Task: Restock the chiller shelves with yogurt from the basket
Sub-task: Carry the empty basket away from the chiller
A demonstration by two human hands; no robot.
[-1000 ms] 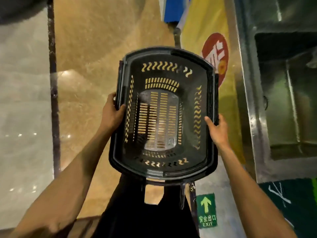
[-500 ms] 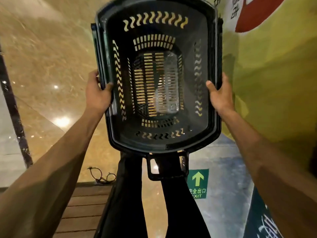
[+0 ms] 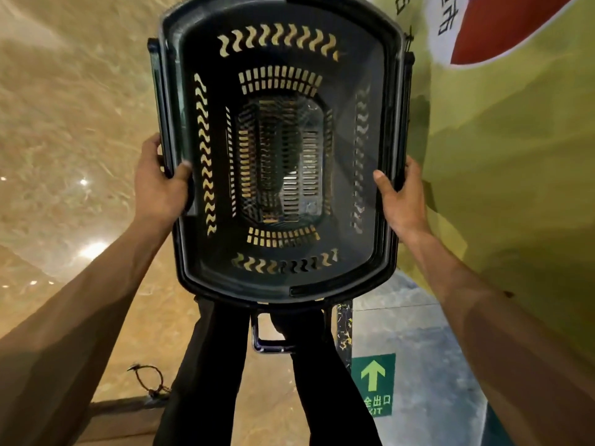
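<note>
A black plastic shopping basket (image 3: 280, 281) with slotted walls fills the middle of the head view, held out over the floor. Its inside holds nothing; no yogurt shows. My left hand (image 3: 157, 188) grips the left rim, thumb hooked over the edge. My right hand (image 3: 402, 201) grips the right rim, thumb inside. A black handle (image 3: 273, 344) hangs below the near end. No chiller shelf is in view.
A yellow-green wall panel (image 3: 508, 188) with a red and white sign stands close on the right. Polished beige stone floor (image 3: 74, 123) spreads to the left. A green exit arrow sticker (image 3: 373, 383) lies on the floor. My black-trousered legs (image 3: 206, 381) are below the basket.
The steel chiller seen a second ago has left the view. The basket now sits closer and larger before me, next to the yellow-green wall. Both hands keep their hold on its rims.
</note>
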